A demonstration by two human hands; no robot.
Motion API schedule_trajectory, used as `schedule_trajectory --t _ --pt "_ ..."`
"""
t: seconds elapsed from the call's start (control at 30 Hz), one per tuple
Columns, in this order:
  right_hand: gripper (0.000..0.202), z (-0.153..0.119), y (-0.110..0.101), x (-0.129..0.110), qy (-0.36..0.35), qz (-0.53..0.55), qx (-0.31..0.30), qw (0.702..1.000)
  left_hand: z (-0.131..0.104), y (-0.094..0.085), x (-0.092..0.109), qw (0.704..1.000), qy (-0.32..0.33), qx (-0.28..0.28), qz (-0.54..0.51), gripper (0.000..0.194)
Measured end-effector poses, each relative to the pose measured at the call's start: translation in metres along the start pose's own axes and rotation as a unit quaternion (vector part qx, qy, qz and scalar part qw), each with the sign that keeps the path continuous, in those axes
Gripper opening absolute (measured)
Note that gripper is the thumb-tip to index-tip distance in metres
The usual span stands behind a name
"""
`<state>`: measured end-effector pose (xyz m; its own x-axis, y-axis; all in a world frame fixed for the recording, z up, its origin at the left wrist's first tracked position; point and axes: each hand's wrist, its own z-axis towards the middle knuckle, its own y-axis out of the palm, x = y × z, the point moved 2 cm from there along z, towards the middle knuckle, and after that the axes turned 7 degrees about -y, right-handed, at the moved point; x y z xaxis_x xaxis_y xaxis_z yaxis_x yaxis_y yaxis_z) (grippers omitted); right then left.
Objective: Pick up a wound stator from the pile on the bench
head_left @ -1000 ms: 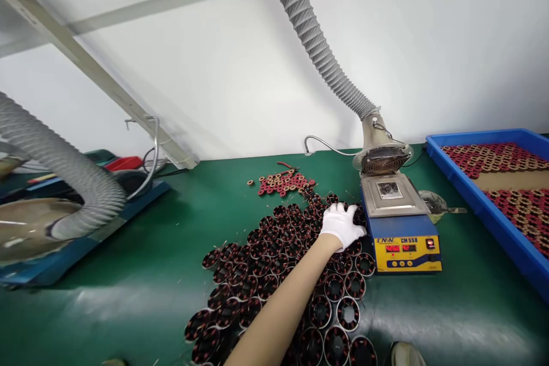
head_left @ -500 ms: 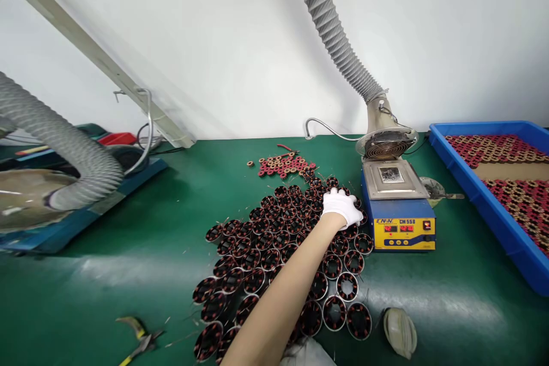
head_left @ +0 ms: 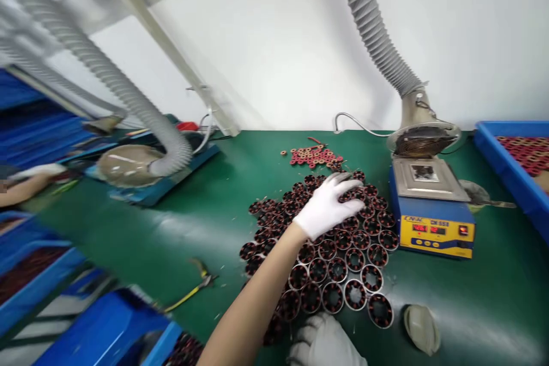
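Note:
A dense cluster of round motor stators (head_left: 338, 266) with dark red windings stands on the green mat (head_left: 206, 223). My left hand (head_left: 326, 206), in a white glove, reaches out over the far part of the cluster and rests on the stators with its fingers spread, holding nothing. My right hand (head_left: 323, 344), also gloved, sits at the bottom edge, just at the near rim of the cluster; its fingers are partly cut off. A small pile of red rings (head_left: 315, 155) lies beyond the stators.
A blue-and-yellow solder pot (head_left: 431, 223) stands right of the stators under a fume hood (head_left: 422, 140) and grey hose (head_left: 377, 40). A blue tray (head_left: 508, 166) is far right. Pliers (head_left: 193, 289), a beige pad (head_left: 422, 329), blue trays (head_left: 103, 331) and another person's hand (head_left: 30, 178) lie left.
The view has swung left and down. My left hand has drawn back from beside the solder pot and spread flat over the stators. My right hand has come into view.

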<state>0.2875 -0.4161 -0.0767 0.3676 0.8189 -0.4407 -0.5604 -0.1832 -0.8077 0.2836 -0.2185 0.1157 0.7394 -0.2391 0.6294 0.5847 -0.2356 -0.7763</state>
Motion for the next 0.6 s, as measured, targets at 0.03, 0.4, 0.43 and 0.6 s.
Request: schedule_trajectory --t 0.03,0.4,0.43,0.6 --pt "0.022 0.0 0.007 -0.001 -0.011 -0.006 0.01 1.0 -0.026 -0.017 -0.01 0.997 -0.024 0.052 -0.047 0.041" --pt "0.006 -0.013 -0.013 -0.022 -0.057 0.003 0.146 0.988 -0.278 0.028 -0.123 0.751 -0.37 0.388 -0.385 0.068" --pt "0.009 -0.014 -0.017 -0.023 -0.052 0.006 0.151 0.987 -0.281 0.043 -0.126 0.735 -0.376 0.369 -0.426 0.071" --pt "0.02 -0.033 -0.03 -0.027 -0.04 -0.022 0.163 0.986 -0.279 0.093 -0.119 0.689 -0.356 0.297 -0.557 0.07"
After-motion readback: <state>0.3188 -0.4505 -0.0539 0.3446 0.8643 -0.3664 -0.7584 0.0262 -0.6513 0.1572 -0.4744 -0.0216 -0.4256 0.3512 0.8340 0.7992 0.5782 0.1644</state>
